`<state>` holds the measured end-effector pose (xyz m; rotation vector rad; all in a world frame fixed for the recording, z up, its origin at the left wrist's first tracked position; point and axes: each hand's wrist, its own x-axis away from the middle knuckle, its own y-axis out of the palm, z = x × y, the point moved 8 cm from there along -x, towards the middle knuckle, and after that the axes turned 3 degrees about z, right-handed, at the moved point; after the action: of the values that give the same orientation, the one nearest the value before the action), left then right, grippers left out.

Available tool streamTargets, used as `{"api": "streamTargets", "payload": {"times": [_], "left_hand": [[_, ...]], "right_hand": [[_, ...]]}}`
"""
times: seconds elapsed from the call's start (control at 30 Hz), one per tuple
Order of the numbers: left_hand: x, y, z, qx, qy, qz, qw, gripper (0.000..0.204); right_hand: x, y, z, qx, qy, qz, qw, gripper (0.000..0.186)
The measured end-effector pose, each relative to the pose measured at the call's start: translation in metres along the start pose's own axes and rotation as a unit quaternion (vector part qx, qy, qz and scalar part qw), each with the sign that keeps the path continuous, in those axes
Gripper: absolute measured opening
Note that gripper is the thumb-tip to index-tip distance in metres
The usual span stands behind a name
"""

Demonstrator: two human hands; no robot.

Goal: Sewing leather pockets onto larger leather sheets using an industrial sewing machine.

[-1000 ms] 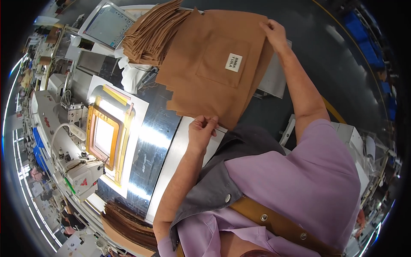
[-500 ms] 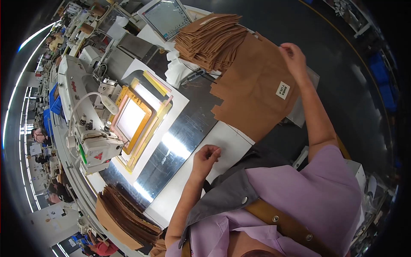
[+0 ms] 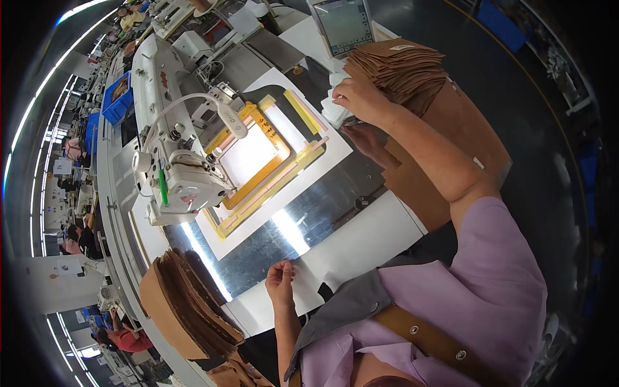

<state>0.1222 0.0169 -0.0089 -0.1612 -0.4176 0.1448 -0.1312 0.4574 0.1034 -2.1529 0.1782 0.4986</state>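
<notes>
My right hand (image 3: 351,97) reaches over to the soft white pieces (image 3: 334,111) beside a pile of brown cut panels (image 3: 400,68), its fingers curled onto them. Under that forearm, loose brown panels (image 3: 483,129) lie at the table's right end. My left hand (image 3: 280,277) is above the white front strip of the table (image 3: 348,248), fingers curled together, with nothing visible in them. Left of it stands another stack of brown panels (image 3: 171,303). A yellow-orange frame (image 3: 263,184) lies on white sheets by the sewing machine head (image 3: 184,184).
A tablet-like screen (image 3: 342,22) stands at the back. Blue bins (image 3: 116,100) sit behind the machine. A dark floor aisle (image 3: 535,161) runs along the right. Co-workers (image 3: 129,332) sit at stations on the left. My grey apron (image 3: 335,309) is at the front edge.
My right hand has let go of the brown panel's corner and moved left to the white pieces. My left hand has left the panel's lower edge and moved down. The view has swung rightward.
</notes>
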Motion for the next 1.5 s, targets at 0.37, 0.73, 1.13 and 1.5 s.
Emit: {"api": "streamTargets", "payload": {"times": [0.37,0.73,1.13,1.5], "left_hand": [[-0.012,-0.06,-0.015,0.057,0.021,0.047,0.997,0.01],[-0.03,-0.059,-0.004,0.048,-0.024,0.021,0.998,0.016],[-0.029,-0.059,-0.004,0.041,-0.023,0.011,0.999,0.015],[-0.031,-0.06,-0.009,0.045,-0.021,0.008,0.999,0.017]], "right_hand": [[-0.026,0.045,0.01,0.169,0.072,-0.038,0.982,0.022],[-0.019,0.053,0.019,0.247,0.047,-0.015,0.968,0.019],[-0.024,0.066,0.02,0.247,-0.008,-0.017,0.969,0.012],[-0.013,0.054,0.041,0.028,0.13,0.063,0.989,0.013]]}}
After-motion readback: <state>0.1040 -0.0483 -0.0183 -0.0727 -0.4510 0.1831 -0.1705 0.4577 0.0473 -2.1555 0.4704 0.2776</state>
